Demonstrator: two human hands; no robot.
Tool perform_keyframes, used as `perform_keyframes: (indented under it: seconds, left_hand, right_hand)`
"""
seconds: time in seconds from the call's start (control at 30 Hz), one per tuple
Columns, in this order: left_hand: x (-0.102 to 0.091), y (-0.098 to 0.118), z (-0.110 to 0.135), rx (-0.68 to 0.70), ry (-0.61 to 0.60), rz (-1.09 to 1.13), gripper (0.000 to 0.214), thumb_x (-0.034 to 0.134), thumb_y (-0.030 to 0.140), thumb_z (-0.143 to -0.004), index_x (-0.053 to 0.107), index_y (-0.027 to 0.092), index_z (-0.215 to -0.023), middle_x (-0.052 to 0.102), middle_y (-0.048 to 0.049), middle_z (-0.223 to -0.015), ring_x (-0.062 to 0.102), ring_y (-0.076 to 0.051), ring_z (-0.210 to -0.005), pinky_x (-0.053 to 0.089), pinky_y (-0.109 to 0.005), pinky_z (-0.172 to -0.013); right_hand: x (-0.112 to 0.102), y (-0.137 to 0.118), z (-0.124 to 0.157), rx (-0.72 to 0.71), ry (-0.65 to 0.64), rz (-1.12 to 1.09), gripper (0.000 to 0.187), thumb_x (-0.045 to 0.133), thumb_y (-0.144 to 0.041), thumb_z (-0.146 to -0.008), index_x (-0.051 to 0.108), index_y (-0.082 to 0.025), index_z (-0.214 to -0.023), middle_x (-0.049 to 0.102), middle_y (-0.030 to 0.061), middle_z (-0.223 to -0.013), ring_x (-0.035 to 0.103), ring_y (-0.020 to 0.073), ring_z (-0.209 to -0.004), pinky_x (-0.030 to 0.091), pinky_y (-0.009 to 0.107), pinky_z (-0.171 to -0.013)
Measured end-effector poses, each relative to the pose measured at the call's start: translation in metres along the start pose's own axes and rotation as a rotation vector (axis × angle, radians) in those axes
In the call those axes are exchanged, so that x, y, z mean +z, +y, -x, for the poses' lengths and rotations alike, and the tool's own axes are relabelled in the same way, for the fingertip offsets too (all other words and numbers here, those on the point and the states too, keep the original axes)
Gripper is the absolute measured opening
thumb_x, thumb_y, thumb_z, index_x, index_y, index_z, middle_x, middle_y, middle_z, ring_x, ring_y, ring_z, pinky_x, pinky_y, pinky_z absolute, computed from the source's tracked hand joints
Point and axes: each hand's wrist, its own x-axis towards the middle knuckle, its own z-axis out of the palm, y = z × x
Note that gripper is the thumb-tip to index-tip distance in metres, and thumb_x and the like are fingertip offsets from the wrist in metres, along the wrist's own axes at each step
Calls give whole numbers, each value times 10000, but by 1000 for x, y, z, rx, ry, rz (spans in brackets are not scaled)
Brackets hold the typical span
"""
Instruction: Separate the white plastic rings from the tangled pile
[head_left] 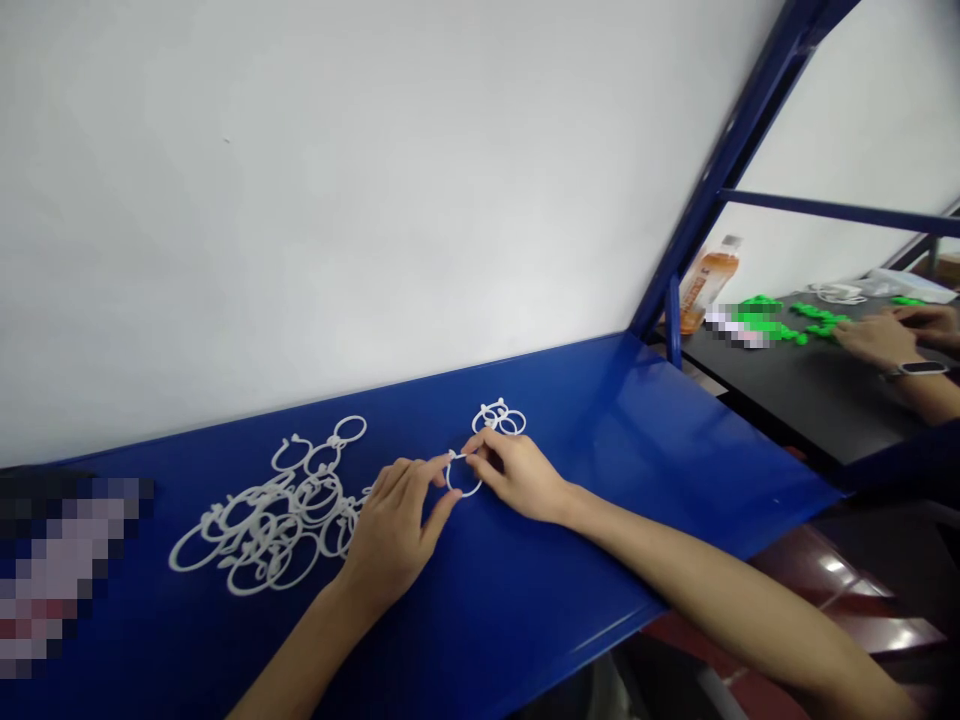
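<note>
Both my hands meet over a blue metal shelf [600,420] and pinch one white plastic ring [463,490] between them. My left hand [397,525] grips the ring's left side with thumb and forefinger. My right hand [517,472] pinches its top at the ring's opening. A heap of several loose white rings [274,515] lies just left of my left hand. A small cluster of white rings [499,419] sits just beyond my right hand.
A white wall rises behind the shelf. A blue frame post [720,170] stands at the right. Beyond it, on a black table [795,390], another person's hands [885,338] work among green pieces [772,322], near an orange drink bottle [709,280].
</note>
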Motion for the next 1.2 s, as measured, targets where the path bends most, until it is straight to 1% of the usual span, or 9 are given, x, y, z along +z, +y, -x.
perform_keyframes:
  seconds: [0.1, 0.27, 0.43, 0.63, 0.77, 0.87, 0.97, 1.07, 1.2]
  left_hand:
    - [0, -5, -1, -79, 13, 2, 269, 488, 280, -994, 563, 205, -1241, 706, -36, -977, 629, -206, -940, 481, -384, -891]
    - [0, -12, -1, -65, -79, 10, 190, 473, 291, -1001, 641, 218, -949, 728, -20, -933, 618, -192, -880, 456, -365, -853]
    - [0, -8, -1, -58, -84, 20, 223, 458, 306, -1008, 607, 219, -868, 706, -5, -859, 606, -186, -831, 425, -348, -780]
    - [1, -7, -1, -65, -44, -52, 283, 412, 328, -1018, 580, 217, -817, 674, -13, -774, 590, -195, -767, 402, -352, -746]
    - [2, -11, 0, -145, -69, -100, 303, 398, 357, -1015, 590, 215, -828, 666, -26, -771, 585, -209, -781, 387, -366, -764]
    - [-1, -11, -1, -225, -87, -79, 352, 371, 384, -1015, 575, 222, -778, 641, -21, -734, 574, -215, -773, 377, -376, -778]
    - [-5, -8, -2, -295, -107, 52, 403, 335, 414, -1023, 566, 230, -748, 621, -3, -712, 562, -198, -731, 386, -356, -756]
    - [-7, -5, -2, -320, -129, 196, 408, 361, 469, -1015, 583, 233, -767, 640, 12, -755, 566, -180, -732, 399, -323, -725]
    - [-6, -5, -1, -306, -111, 234, 415, 424, 528, -987, 592, 231, -751, 633, 24, -729, 562, -172, -709, 397, -306, -696]
  right_hand:
    - [0, -1, 0, -40, -62, -45, 98, 543, -205, -975, 615, -194, -1041, 690, -21, -744, 637, 118, -638, 466, 224, -618]
    - [1, -2, 2, -111, -113, -47, 135, 545, -148, -962, 617, -191, -1067, 729, -4, -827, 686, 130, -729, 502, 237, -695]
    - [4, -1, 3, -126, -162, -28, 138, 533, -164, -977, 617, -195, -1082, 729, -4, -832, 688, 130, -736, 514, 244, -709]
    - [3, -6, 4, -214, -60, 55, 201, 506, -326, -1019, 659, -196, -1026, 690, 67, -1053, 652, 172, -983, 524, 302, -871]
    - [3, -7, 5, -321, -83, 27, 234, 610, -363, -966, 643, -171, -1095, 688, 64, -981, 637, 178, -918, 533, 307, -852]
    - [5, -8, 6, -374, -55, 19, 210, 575, -296, -987, 638, -148, -1122, 703, 71, -954, 643, 180, -898, 539, 306, -838]
    - [5, -8, 7, -367, 8, -9, 204, 500, -244, -1017, 634, -152, -1139, 716, 82, -1015, 667, 169, -916, 547, 297, -846]
    - [3, -5, 7, -326, 59, -25, 182, 500, -213, -1009, 637, -168, -1121, 724, 79, -1055, 689, 163, -930, 557, 289, -836]
    - [3, -1, 6, -328, 25, -45, 137, 566, -240, -985, 655, -162, -1053, 733, 68, -947, 697, 156, -821, 565, 272, -755]
